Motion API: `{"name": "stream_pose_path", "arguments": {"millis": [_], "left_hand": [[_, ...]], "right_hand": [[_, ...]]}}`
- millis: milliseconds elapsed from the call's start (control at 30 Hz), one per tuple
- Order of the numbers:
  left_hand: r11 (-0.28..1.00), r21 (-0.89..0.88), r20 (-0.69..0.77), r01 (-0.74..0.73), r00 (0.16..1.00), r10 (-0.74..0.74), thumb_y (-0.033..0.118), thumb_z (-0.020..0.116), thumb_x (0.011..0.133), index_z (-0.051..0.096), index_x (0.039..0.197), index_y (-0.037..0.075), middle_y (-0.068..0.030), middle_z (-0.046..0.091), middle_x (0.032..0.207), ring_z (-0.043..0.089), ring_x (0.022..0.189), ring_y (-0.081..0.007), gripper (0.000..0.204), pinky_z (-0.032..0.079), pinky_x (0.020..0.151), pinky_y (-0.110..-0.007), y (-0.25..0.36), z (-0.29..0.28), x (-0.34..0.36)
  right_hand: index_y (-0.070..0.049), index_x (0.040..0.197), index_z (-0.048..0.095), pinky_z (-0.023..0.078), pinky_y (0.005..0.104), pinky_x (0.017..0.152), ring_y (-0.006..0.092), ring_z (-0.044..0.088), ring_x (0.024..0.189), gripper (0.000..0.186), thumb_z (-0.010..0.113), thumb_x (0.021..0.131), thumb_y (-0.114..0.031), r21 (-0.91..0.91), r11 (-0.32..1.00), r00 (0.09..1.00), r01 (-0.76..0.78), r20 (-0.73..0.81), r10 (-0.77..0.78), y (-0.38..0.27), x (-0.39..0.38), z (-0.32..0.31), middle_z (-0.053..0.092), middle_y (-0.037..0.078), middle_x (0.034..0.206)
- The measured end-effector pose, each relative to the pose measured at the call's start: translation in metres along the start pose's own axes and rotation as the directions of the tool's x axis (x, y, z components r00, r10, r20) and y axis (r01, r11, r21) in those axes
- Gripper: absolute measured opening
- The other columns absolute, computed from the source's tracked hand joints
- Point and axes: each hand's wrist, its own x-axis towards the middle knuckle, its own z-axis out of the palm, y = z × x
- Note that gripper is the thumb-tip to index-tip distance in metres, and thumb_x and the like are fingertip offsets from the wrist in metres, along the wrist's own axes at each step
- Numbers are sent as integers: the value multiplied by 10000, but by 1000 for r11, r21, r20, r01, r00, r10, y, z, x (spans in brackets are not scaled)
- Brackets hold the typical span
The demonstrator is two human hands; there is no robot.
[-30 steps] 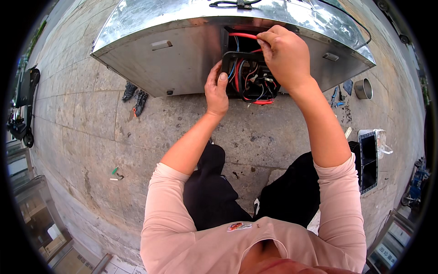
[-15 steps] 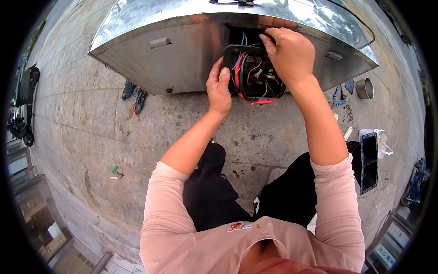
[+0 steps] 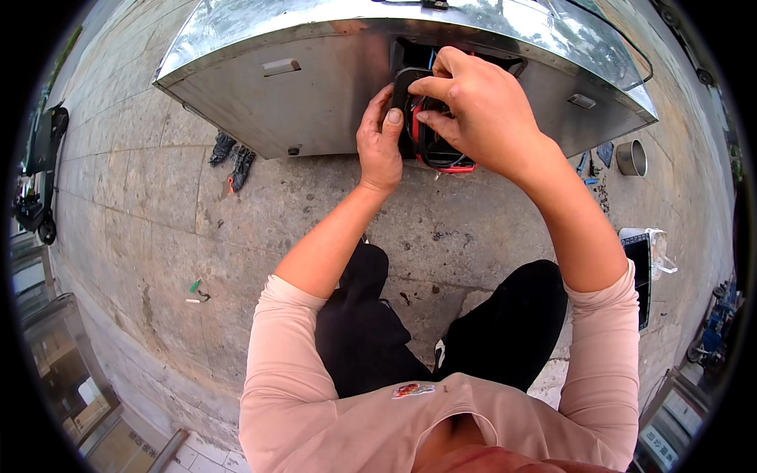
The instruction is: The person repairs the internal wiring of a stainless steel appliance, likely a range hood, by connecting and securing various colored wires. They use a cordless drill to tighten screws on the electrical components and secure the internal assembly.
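A black plastic frame (image 3: 404, 81), with red, black and blue wires (image 3: 418, 134) bunched inside it, sits at an opening in the front of a metal cabinet (image 3: 331, 94). My left hand (image 3: 380, 146) grips the frame's left side, thumb on the near face and fingers behind. Across the frame's top reaches my right hand (image 3: 481, 106), fingers bent and pinched close to its upper left corner. Whatever lies between those fingertips is too small or hidden to make out. The right hand also covers much of the wiring.
Dark gloves (image 3: 242, 167) lie on the pavement left of the cabinet's base. To the right are a metal cup (image 3: 632, 158), blue-handled tools (image 3: 583, 167) and a black rectangular grille (image 3: 639, 276), partly behind my right arm. A scooter (image 3: 47, 173) stands at far left.
My right hand has moved left and toward me, from the frame's upper right to its upper left corner. The frame has tilted, and my left hand keeps its hold.
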Motion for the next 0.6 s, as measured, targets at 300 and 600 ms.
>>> {"name": "stream_pose_path", "arguments": {"millis": [300, 600], "left_hand": [[1000, 3, -39, 7, 999, -7, 394, 498, 995, 520, 1275, -35, -73, 583, 1178, 520, 1074, -145, 512, 397, 967, -284, -9, -1, -3], [996, -85, -61, -4, 998, -1, 410, 558, 964, 444, 1330, -72, -125, 540, 1280, 498, 1184, -190, 616, 357, 1043, -315, -10, 2, -8]], "right_hand": [[-56, 828, 669, 462, 343, 660, 229, 581, 740, 125, 725, 726, -99, -140, 990, 999, 14, -34, -18, -6, -7, 25, 536, 59, 784], [-63, 852, 742, 442, 313, 653, 201, 535, 751, 113, 766, 750, -106, 633, 716, 623, -294, -442, 646, -17, -52, 50, 536, 24, 804]]}}
